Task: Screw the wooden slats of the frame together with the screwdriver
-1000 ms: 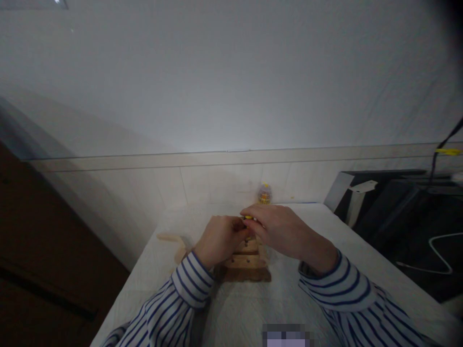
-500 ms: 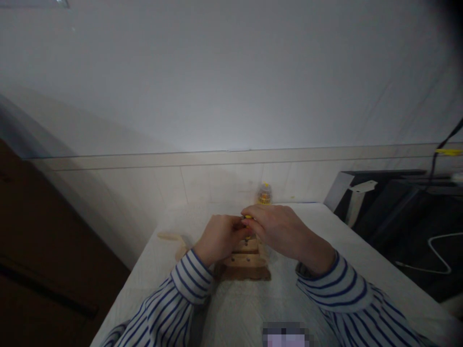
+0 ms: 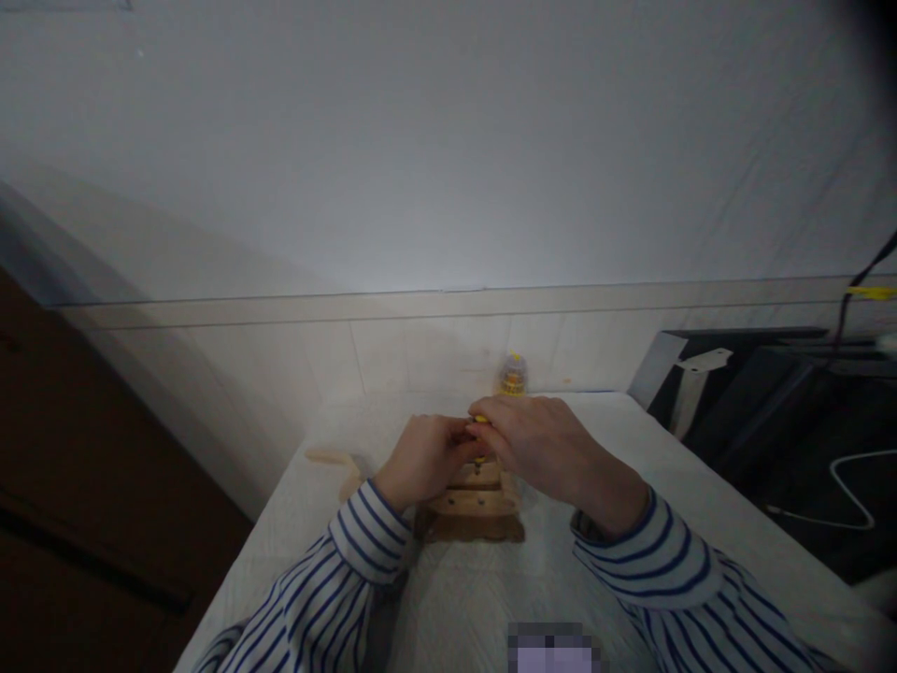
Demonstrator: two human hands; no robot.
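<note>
Head view: I see one jar, yellow showing in or on it; one wooden stand; one pale part, left. I have the right hand pinched narrowly on one yellow piece, at the stand's far end; the left hand is beside it, its hold hidden: I cannot tell.

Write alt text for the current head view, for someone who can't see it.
A person's left hand and right hand meet around a small, partly hidden yellow piece, over a wooden structure on a white-covered table. Behind stands a clear-and-yellow object.
</note>
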